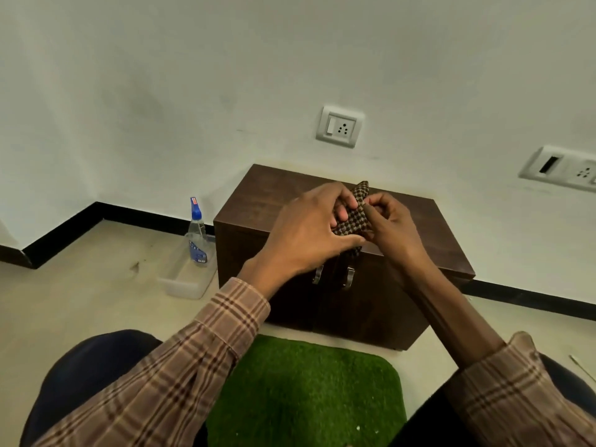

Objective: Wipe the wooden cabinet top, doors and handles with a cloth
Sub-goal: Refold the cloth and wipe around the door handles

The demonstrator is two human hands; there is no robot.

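The spray bottle (197, 240) label was too blurred to read. Above the cabinet (277, 201), left hand (306, 233) and right hand (392, 227) both pinched the checked cloth (353, 214), fingers curled closed on it.

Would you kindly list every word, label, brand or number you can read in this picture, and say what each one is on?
No text here can be read.
Spray bottle: blue label with white print, too blurred to read.
Spray bottle's trigger head: small red mark, illegible.
Wall sockets and: no lettering visible.
Cabinet, cloth and tray: no writing visible.
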